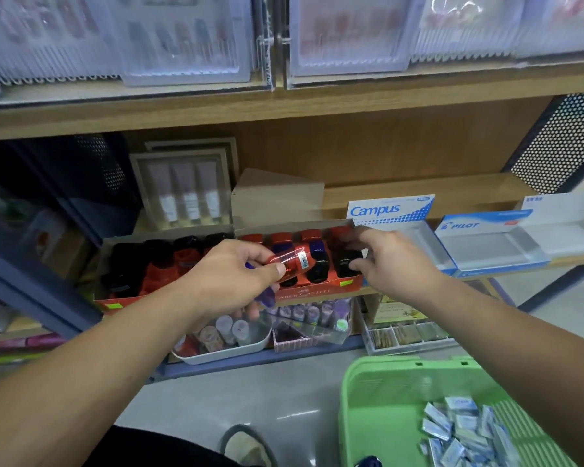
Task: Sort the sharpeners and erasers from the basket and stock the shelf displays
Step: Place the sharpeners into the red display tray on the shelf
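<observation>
We see the wooden shelf (317,106) carrying a red display box (236,291) of sharpeners at its front edge. The green basket (378,409) on the floor holds wrapped erasers (466,433). Our left hand (230,278) pinches a red sharpener (297,261) above the box; our right hand (388,261), fingers loosely curled, touches a black sharpener (346,262) at the box's right end.
</observation>
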The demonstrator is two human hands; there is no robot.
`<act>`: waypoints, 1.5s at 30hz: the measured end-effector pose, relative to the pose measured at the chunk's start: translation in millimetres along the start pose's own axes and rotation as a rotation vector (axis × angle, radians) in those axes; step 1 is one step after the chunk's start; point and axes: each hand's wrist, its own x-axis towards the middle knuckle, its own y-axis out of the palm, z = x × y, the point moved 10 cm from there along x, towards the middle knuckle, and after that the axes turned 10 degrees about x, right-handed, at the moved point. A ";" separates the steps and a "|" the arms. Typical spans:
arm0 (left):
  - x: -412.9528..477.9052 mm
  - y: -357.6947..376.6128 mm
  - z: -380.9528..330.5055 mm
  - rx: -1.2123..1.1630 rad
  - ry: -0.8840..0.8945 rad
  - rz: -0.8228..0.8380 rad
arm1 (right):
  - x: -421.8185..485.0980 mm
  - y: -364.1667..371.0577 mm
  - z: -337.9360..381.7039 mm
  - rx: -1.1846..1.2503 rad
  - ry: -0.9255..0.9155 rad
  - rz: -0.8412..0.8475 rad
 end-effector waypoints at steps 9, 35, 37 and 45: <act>-7.2 -0.9 -11.1 -0.070 0.083 0.043 | -19.0 -2.8 48.3 0.584 -0.087 -0.041; -58.5 -164.1 152.3 0.175 -0.115 -0.393 | 40.0 89.6 185.4 0.817 -0.073 -0.055; -58.8 -164.9 156.8 0.164 -0.113 -0.416 | 47.9 106.4 206.3 0.705 -0.117 -0.003; -58.7 -166.5 148.2 0.305 -0.202 -0.452 | 57.8 147.6 229.4 0.179 -0.255 0.131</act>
